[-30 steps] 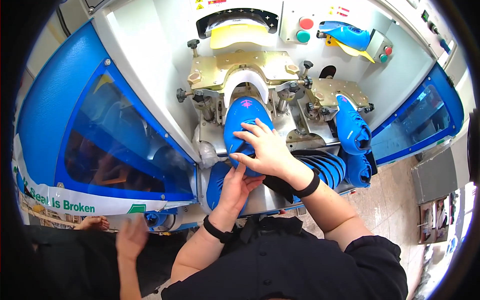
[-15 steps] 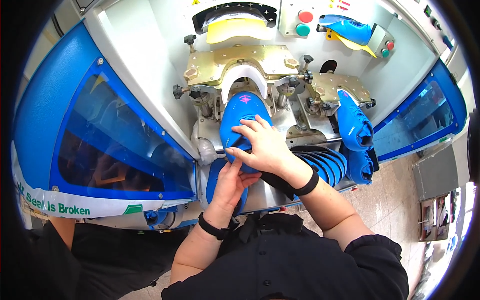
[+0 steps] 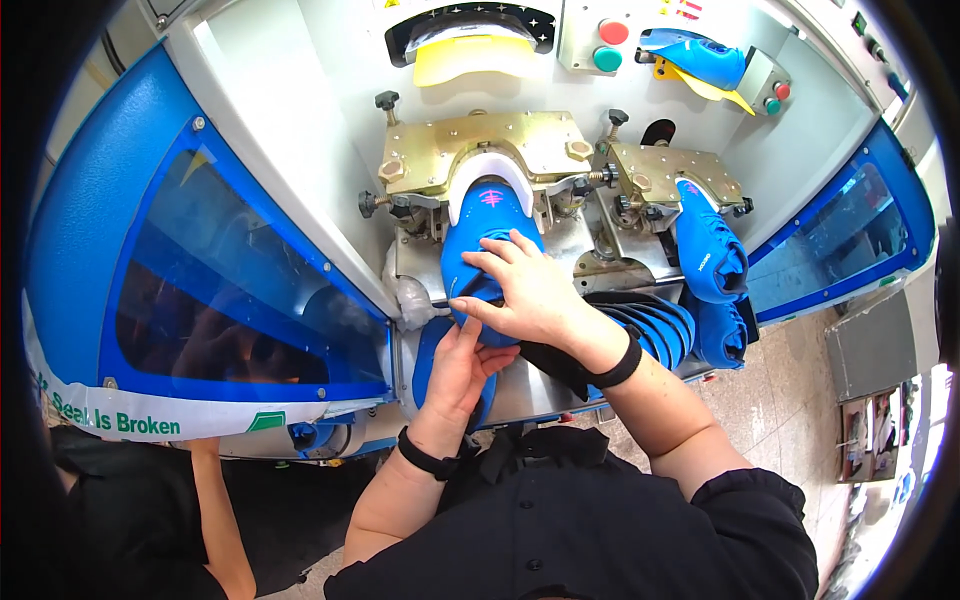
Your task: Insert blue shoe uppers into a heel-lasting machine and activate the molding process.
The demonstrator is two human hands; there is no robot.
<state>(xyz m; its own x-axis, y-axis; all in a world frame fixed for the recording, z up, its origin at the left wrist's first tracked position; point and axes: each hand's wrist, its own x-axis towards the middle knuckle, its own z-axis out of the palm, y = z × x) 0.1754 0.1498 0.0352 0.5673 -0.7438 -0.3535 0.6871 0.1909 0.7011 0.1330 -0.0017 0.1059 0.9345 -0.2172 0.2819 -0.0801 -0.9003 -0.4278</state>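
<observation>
A blue shoe upper (image 3: 468, 240) with a pink mark on its toe points away from me into a machine. A white U-shaped band (image 3: 493, 166) under the brass-coloured clamp plate (image 3: 430, 140) curves round the toe's far end. Over the shoe's laces and opening lies my right hand (image 3: 530, 290), fingers spread on top and thumb by the heel, steadying it. My left hand (image 3: 462, 375) grips the heel from below, its thumb up near the right thumb; some of its fingers are hidden.
A second blue shoe (image 3: 708, 255) sits at the right station's clamp (image 3: 670, 175). Several blue and black shoe pieces (image 3: 640, 325) stand in a row at the right. Red (image 3: 613, 32) and green (image 3: 607, 59) buttons are above. At the lower left a co-worker's arm (image 3: 222, 520) reaches in.
The clamp plate with its white band has come down and toward me onto the toe. My hands keep their places on the shoe. The co-worker's arm has moved to the right.
</observation>
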